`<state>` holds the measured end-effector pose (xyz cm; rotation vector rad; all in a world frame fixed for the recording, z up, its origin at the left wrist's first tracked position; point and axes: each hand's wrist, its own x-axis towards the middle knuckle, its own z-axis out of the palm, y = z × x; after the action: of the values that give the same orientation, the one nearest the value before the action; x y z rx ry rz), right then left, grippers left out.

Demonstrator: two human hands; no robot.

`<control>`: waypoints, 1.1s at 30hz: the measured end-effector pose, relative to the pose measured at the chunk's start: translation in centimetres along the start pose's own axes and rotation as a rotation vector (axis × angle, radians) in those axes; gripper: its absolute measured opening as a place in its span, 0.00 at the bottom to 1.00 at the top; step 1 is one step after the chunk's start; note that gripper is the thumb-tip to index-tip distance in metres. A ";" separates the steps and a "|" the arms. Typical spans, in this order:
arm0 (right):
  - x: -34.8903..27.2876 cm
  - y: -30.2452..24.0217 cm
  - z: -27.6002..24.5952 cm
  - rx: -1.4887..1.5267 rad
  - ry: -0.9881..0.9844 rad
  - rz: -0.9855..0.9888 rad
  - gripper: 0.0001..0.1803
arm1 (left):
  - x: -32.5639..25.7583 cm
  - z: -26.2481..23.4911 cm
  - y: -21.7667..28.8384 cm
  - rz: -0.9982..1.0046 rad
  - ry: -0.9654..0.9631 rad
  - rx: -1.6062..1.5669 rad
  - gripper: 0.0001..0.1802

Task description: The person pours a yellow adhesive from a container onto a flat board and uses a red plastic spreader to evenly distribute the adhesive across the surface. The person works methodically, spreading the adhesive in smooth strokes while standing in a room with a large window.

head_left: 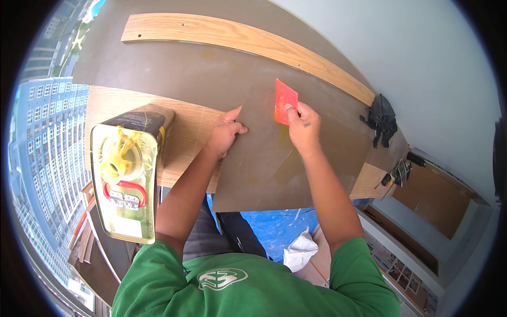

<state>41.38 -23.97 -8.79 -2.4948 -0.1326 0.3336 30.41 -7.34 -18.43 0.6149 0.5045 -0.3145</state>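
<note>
My right hand (302,126) grips a red plastic spreader (285,99) and presses it onto a brown laminate sheet (264,158). My left hand (226,132) pinches the sheet's left edge and holds it down on a light wooden board (182,137). The sheet's near edge overhangs the board toward me. A rectangular yellow metal glue can (124,179) with a red handle and sticky residue round its opening stands on the board to the left of my left arm.
A long wooden strip (243,39) lies on a larger brown sheet (174,66) beyond. A black glove (382,117) and small tools (397,174) rest at the right. Blue tarp (280,224) and a white bag (300,249) lie below. Windows show tall buildings at left.
</note>
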 end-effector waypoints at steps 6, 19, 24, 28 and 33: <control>-2.2 3.5 -3.0 0.065 0.253 -0.195 0.14 | -0.2 0.1 0.4 0.013 0.016 -0.007 0.37; -7.4 7.2 -3.2 -0.145 0.178 -0.149 0.14 | 0.0 -0.8 -0.2 0.042 -0.008 -0.002 0.35; -2.8 12.1 -4.5 -0.011 0.089 0.272 0.09 | 0.1 -0.2 0.2 0.037 -0.032 0.031 0.39; -1.0 11.1 -3.3 0.096 0.052 0.326 0.08 | -0.2 -0.1 0.7 0.014 -0.085 0.018 0.42; 0.2 7.5 -2.1 0.142 -0.041 0.281 0.10 | -0.1 -0.9 0.3 0.004 -0.117 0.004 0.44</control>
<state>42.23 -31.18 -11.57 -2.3668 0.2210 0.4921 30.19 -6.53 -18.87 0.5980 0.3903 -0.3455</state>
